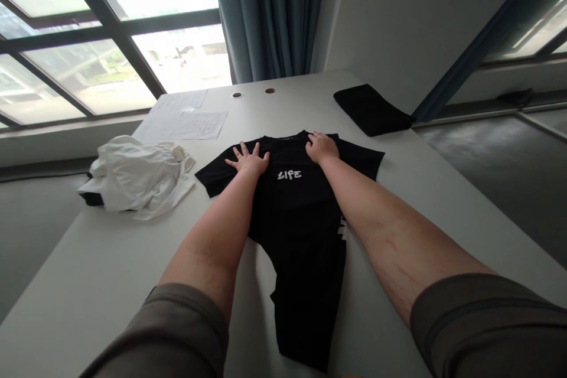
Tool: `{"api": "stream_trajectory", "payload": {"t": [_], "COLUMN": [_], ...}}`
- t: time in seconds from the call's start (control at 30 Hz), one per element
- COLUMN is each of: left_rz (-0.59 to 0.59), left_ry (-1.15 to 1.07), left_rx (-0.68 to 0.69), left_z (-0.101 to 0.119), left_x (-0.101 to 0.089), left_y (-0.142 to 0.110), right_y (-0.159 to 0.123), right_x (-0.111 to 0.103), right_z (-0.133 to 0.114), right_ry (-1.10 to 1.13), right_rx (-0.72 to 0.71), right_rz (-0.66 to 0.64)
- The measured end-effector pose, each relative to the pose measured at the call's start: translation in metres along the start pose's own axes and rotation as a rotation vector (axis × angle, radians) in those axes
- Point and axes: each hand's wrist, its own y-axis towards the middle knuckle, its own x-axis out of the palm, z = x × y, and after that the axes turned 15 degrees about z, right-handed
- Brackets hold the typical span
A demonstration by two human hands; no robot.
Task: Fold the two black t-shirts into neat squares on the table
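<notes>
A black T-shirt (296, 207) with small white lettering on its chest lies on the white table, collar at the far end. Its sleeves spread out left and right, while the lower body runs narrow and uneven toward me. Part of another white print shows at its right side, beside my right forearm. My left hand (249, 160) lies flat near the left shoulder, fingers spread wide and nothing held. On the right shoulder by the collar rests my right hand (322, 147), fingers slightly bent on the cloth; its thumb is hard to make out.
A crumpled white garment (142, 171) lies at the table's left edge, with something black under it. Printed papers (199, 124) are at the far left. A folded black cloth (372, 109) sits at the far right edge. Two cable holes, a blue curtain (270, 18) and windows are beyond.
</notes>
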Motion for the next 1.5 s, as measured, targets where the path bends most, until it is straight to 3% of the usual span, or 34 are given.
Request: {"api": "stream_trajectory", "payload": {"t": [0.2,0.37,0.43,0.6,0.77,0.87,0.97,1.07,1.27,1.4,1.5], "left_rz": [-0.020,-0.034,-0.007,0.114,0.103,0.081,0.074,0.102,0.140,0.138,0.121], "left_ry": [0.008,0.044,0.047,0.091,0.097,0.098,0.099,0.081,0.023,0.016,0.028], "left_rx": [0.042,0.142,0.123,-0.080,-0.106,-0.150,-0.189,-0.192,-0.187,-0.195,-0.196], "left_z": [-0.040,-0.062,-0.069,-0.076,-0.073,-0.069,-0.067,-0.067,-0.069,-0.069,-0.069], "left_x": [-0.009,-0.015,-0.014,-0.010,-0.009,-0.011,-0.013,-0.011,-0.007,-0.008,-0.010], "left_y": [0.006,0.006,0.003,-0.001,-0.001,0.000,-0.001,-0.001,0.000,0.001,0.000], "right_y": [0.000,0.000,0.000,0.004,0.020,0.026,0.016,-0.010,-0.061,-0.066,-0.065], "right_x": [0.002,0.000,0.000,0.005,0.004,-0.003,-0.013,-0.028,-0.057,-0.062,-0.062], "right_z": [0.000,0.000,0.001,0.004,0.003,0.008,0.028,0.063,0.128,0.133,0.127], "right_ry": [-0.005,-0.007,-0.013,-0.038,-0.102,-0.098,-0.049,0.010,-0.031,-0.106,-0.091], "right_rx": [-0.010,-0.009,-0.017,-0.012,0.043,-0.009,-0.179,-0.307,-0.211,-0.119,-0.078], "right_rz": [0.001,-0.027,-0.048,-0.125,-0.363,-0.454,-0.405,-0.295,-0.225,-0.198,-0.095]}}
